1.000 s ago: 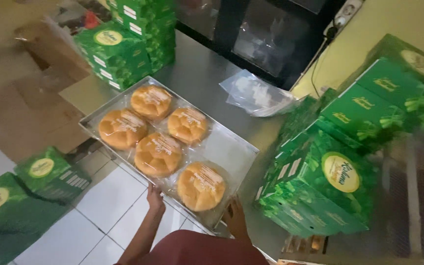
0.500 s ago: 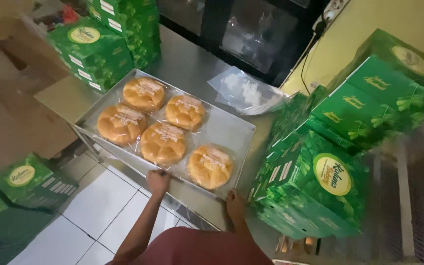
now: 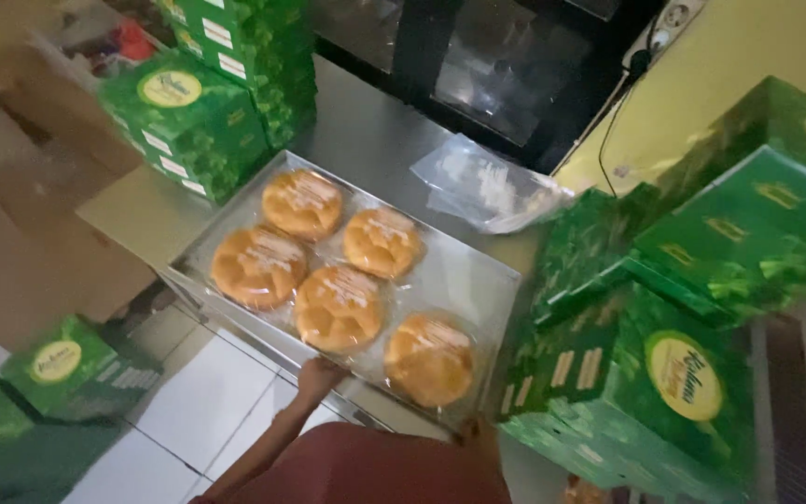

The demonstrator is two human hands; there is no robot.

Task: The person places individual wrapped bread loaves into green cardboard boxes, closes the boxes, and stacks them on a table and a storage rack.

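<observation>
Left hand [image 3: 317, 375] has its grip closed on the near rim of the tray [image 3: 478, 280], fingers curled over the edge about mid-length. Right hand [image 3: 479, 431] sits at the near right corner of the same rim; mostly hidden behind the red sleeve [image 3: 375, 467], so can't tell whether it's clamped or just resting

Tray rests on the steel worktop [image 3: 375, 140], near edge hanging out past the worktop's front, over the tiled floor [image 3: 207, 401]. Looks like thin sheet metal, shallow walls: stiff enough along the rim, likely to flex or tip if held from one long side only. Best hold is both hands spread wide on one rim, or one on each short end

Five round golden buns [image 3: 339, 306] in clear wrap lie loose on it: two at the far left end, two mid, one near the right hand. Light, soft, easily squashed. Film on smooth metal looks slippery, so any tilt will probably slide them toward the low edge. Right third of the tray is bare, so load is biased left

Around it: green boxes [image 3: 188, 121] stacked just beyond the left end, a bigger leaning pile of green cartons [image 3: 692, 327] close against the right end, clear bags [image 3: 487, 182] behind the tray, dark glass cabinet [image 3: 506, 65] at the back
</observation>
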